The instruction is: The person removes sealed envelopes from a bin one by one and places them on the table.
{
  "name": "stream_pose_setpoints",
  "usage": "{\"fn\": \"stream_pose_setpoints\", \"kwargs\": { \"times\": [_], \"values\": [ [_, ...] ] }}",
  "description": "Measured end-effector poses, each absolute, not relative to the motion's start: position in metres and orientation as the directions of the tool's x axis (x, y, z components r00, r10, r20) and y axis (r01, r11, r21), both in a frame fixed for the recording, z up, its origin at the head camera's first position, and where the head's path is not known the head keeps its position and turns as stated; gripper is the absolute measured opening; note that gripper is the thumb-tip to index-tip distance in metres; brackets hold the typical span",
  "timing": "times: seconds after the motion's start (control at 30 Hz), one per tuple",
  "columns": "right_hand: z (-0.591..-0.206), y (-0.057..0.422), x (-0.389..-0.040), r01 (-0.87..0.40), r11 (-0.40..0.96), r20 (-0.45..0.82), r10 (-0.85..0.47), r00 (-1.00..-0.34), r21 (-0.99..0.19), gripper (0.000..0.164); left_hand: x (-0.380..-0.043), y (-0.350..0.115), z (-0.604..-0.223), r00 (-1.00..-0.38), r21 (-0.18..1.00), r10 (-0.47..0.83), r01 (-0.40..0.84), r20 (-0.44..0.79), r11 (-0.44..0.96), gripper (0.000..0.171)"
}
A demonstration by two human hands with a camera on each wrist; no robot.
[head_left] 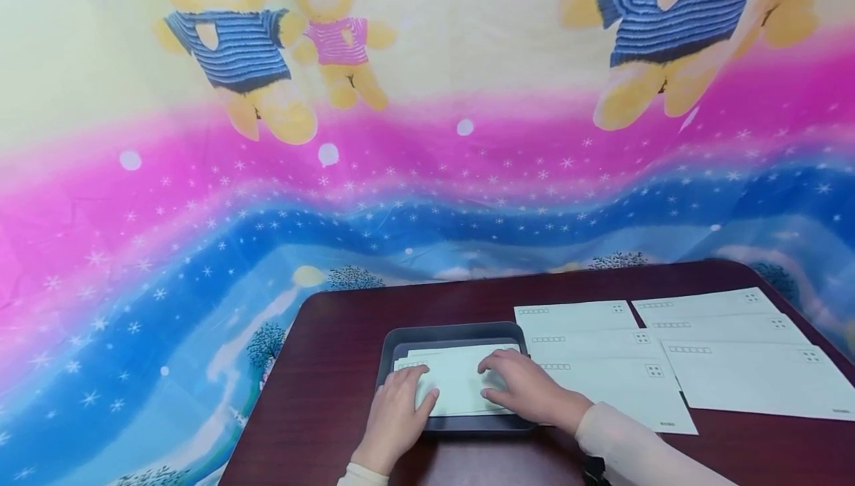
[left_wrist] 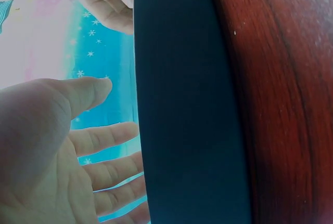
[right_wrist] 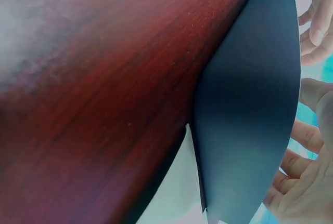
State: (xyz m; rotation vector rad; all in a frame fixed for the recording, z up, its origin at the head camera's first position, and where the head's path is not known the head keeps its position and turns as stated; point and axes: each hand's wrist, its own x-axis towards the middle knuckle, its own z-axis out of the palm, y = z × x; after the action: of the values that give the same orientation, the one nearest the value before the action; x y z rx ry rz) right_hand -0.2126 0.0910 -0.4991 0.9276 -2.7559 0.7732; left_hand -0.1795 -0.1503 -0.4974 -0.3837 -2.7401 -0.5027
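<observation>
Pale envelopes (head_left: 457, 382) lie in the tray (head_left: 454, 332); left hand (head_left: 398, 406) and right hand (head_left: 529, 389), fingers spread, overhang its ends, contact unclear.

Small print (head_left: 841, 411) on envelopes (head_left: 761, 380), illegible

Bright light, pale wrist-view glare

Head view above, wrist views beside tray (head_left: 461, 332)
</observation>
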Motion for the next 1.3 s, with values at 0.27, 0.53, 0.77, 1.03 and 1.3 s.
{"fn": "stream_pose_setpoints", "kwargs": {
  "times": [0.27,0.53,0.77,1.03,1.3],
  "values": [
    [-0.503,0.086,-0.221,-0.602,0.702,0.264,-0.542,-0.798,-0.380,0.046,-0.182,-0.152,-0.497,-0.901,0.285,0.208,0.328,0.380,0.901,0.037],
    [-0.508,0.083,-0.228,-0.572,0.742,0.196,-0.539,-0.819,-0.351,0.062,-0.185,-0.152,-0.501,-0.904,0.271,0.211,0.323,0.373,0.907,0.036],
    [-0.506,0.079,-0.231,-0.569,0.753,0.171,-0.546,-0.820,-0.330,0.070,-0.188,-0.152,-0.503,-0.913,0.274,0.216,0.318,0.345,0.908,0.036],
    [-0.502,0.077,-0.234,-0.569,0.757,0.138,-0.557,-0.819,-0.321,0.075,-0.189,-0.151,-0.502,-0.918,0.276,0.217,0.315,0.332,0.908,0.037],
    [-0.501,0.079,-0.236,-0.543,0.775,0.121,-0.536,-0.836,-0.323,0.079,-0.188,-0.150,-0.503,-0.918,0.275,0.217,0.314,0.332,0.909,0.037]
  ]
}}
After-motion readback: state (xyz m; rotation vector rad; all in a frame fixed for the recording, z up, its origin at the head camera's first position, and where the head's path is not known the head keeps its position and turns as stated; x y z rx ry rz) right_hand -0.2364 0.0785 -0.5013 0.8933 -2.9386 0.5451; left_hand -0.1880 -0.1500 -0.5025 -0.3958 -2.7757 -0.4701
